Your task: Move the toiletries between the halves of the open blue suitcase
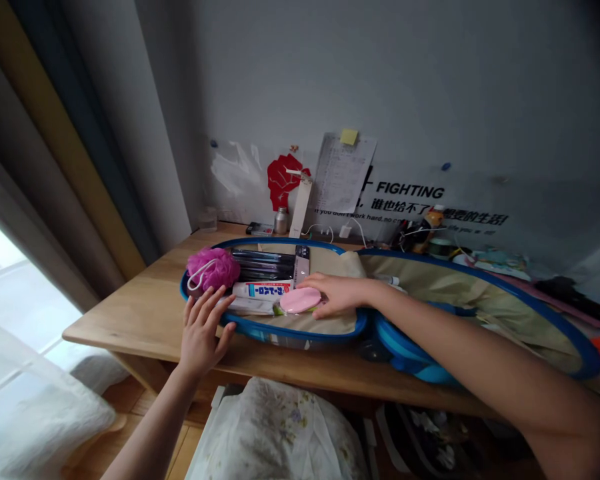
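Note:
A small blue suitcase (260, 327) lies open on a wooden desk (145, 307). In its left half are a pink bath sponge (213, 267), dark flat packets (263, 263), a white toothpaste box (263, 289) and a pink oval case (300, 300). My left hand (203, 330) rests with spread fingers on the suitcase's near rim, just below the sponge. My right hand (337, 293) lies flat inside the case, fingers touching the pink oval case.
The suitcase's other half (480, 293) lies open to the right. Along the wall stand a small bottle (281, 220), a white box (300, 207), cables and clutter. Papers hang on the wall. A curtain (80, 167) hangs left. A bag (275, 433) sits under the desk.

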### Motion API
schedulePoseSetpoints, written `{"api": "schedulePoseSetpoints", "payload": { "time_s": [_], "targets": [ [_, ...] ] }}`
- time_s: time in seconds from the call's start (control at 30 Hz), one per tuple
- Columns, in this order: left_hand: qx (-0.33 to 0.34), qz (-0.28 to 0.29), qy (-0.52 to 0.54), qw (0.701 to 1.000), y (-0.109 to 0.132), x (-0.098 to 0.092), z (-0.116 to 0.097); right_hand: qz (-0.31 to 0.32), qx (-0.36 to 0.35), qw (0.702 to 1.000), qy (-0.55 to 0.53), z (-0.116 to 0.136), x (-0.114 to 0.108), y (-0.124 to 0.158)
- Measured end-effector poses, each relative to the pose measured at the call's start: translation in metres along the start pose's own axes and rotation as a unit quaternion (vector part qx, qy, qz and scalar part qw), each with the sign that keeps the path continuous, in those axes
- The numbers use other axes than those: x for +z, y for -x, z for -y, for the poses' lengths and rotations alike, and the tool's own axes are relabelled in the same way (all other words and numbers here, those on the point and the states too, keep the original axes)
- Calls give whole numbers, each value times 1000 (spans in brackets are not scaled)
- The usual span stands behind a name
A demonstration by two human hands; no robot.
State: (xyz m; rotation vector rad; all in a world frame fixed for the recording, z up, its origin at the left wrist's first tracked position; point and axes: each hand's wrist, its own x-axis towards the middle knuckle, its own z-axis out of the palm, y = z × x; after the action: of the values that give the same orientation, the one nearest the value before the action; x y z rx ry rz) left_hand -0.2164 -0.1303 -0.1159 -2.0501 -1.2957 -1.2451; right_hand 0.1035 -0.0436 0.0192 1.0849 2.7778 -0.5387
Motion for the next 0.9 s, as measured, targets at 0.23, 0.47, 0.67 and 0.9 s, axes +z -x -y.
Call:
{"api": "schedulePoseSetpoints", "payload": {
  "time_s": [0.23, 0.47, 0.67, 0.9],
  "targets": [
    [-19, 11, 3, 1000, 1, 0, 1, 26, -23, 999, 39, 14, 5, -10],
    [-24, 19, 7, 1000, 2, 0, 1, -5, -45, 994, 100, 46, 4, 12],
    [-13, 12, 2, 1000, 2, 0, 1, 11, 9, 999, 38, 48, 11, 12],
    [-13, 9, 4, 1000, 2, 1, 2, 9, 2, 997, 80, 57, 16, -3]
  ]
}}
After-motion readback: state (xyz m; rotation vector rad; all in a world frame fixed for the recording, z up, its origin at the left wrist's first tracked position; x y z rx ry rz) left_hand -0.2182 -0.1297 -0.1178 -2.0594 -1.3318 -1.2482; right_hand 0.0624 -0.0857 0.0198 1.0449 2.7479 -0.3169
